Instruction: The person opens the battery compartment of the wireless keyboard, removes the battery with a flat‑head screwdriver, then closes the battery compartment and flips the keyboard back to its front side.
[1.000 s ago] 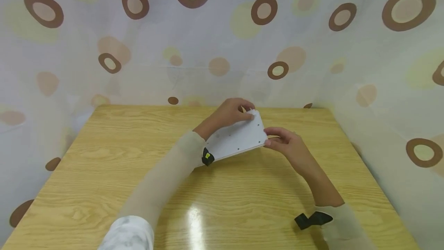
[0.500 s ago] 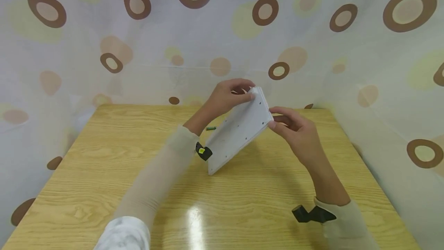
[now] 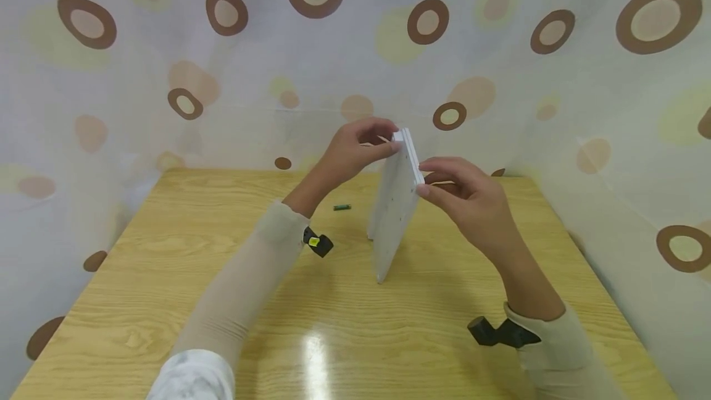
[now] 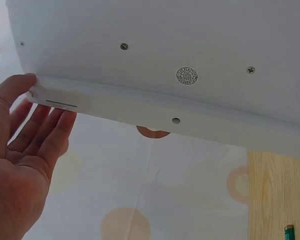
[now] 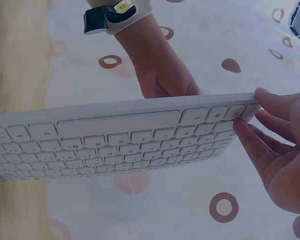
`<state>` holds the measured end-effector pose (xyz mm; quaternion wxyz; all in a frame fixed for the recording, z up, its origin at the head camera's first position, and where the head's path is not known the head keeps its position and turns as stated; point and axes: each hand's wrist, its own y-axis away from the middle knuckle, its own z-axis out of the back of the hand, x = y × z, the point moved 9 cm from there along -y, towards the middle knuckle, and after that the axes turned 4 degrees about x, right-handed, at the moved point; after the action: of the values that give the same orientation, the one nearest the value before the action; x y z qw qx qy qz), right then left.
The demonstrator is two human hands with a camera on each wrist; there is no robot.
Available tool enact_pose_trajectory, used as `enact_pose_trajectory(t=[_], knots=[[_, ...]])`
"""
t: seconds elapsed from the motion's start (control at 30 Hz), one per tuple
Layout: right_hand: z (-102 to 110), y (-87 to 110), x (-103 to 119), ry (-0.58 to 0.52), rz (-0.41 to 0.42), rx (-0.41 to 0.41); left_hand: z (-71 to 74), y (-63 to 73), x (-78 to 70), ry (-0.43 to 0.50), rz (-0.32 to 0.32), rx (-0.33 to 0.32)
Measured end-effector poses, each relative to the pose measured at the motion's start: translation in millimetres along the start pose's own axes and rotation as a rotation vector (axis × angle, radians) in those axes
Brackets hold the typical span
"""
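Observation:
Both hands hold a white keyboard (image 3: 397, 215) on its edge, standing steeply with its lower end at the wooden table. My left hand (image 3: 355, 150) pinches the upper far corner, thumb on the underside, where screws and a round sticker (image 4: 187, 75) show in the left wrist view. My right hand (image 3: 472, 202) pinches the upper near corner, thumb and fingers on opposite faces. The keys (image 5: 120, 150) face right and show in the right wrist view. A small green battery (image 3: 342, 207) lies on the table left of the keyboard, apart from both hands.
The light wooden table (image 3: 166, 276) reaches back to a pale curtain (image 3: 244, 66) patterned with brown rings, which also runs along both sides. Each wrist wears a black camera mount over a beige sleeve (image 3: 244, 283).
The keyboard has been raised from a low tilt to nearly upright and turned so its underside faces left. Both hands rose with it. The green battery has come into view.

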<state>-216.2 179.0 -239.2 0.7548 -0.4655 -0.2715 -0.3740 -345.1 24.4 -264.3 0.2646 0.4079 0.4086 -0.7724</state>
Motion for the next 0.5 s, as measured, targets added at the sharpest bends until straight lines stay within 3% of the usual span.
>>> enact_pose_trajectory(t=[0.3, 0.5], knots=[[-6, -1.6, 5, -0.006, 0.038, 0.001, 2.8, 5.0, 4.8, 0.01, -0.01, -0.019], [-9, -1.2, -2, -0.098, 0.04, -0.002, 2.0, 13.8, -6.0, -0.02, -0.046, -0.054]])
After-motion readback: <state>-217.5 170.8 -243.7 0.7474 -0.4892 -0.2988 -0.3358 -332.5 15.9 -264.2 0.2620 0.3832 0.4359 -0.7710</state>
